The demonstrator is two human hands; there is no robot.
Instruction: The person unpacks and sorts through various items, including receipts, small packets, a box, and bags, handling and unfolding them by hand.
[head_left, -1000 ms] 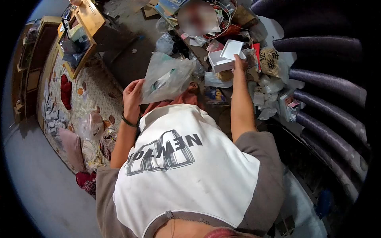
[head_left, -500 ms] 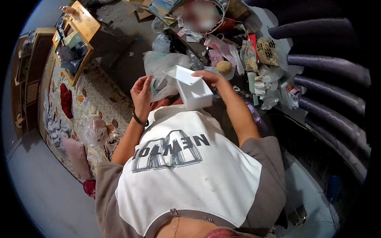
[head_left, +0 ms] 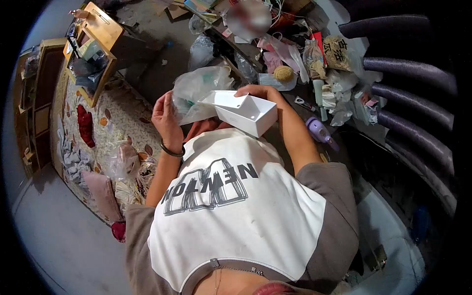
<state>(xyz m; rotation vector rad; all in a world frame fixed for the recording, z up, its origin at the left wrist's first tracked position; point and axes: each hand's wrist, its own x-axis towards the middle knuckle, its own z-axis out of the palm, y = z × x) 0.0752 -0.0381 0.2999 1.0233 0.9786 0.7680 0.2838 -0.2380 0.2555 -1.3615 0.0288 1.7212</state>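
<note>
The left hand point(head_left: 166, 114) has its grip closed, fingers together on the edge of a plastic bag point(head_left: 196, 93), thin, milky and crinkled. The right hand point(head_left: 260, 92) has its grip clamped at the rim of a white box point(head_left: 248, 123), fingers lying over a flat white piece point(head_left: 226, 100); the thumb is hidden. The box is smooth, rigid and rectangular, tilted above the lap beside the bag, with the flat piece slanting across its opening. Faint marks on its side are too small to read. Close by, the pale shirt point(head_left: 246, 206) carries dark capitals, NEWTON, across a brush-stroke print.

Beyond the right arm, a cluttered surface point(head_left: 306, 88) bears a tan, rough-skinned ball point(head_left: 284, 73), limp pink sheets point(head_left: 273, 61) and a printed packet point(head_left: 338, 53) with Chinese characters, the top pair resembling 古法. A glossy lilac device point(head_left: 320, 130) lies near the right forearm. Purple satiny folds point(head_left: 413, 98) line the right side.

On the left spreads a cream cloth point(head_left: 115, 105) with leaf motifs, bearing a crumpled red cloth point(head_left: 84, 125). Past it, a wooden stand point(head_left: 101, 24) has plastic-wrapped things in its tray, above a dull grey floor point(head_left: 152, 44).
</note>
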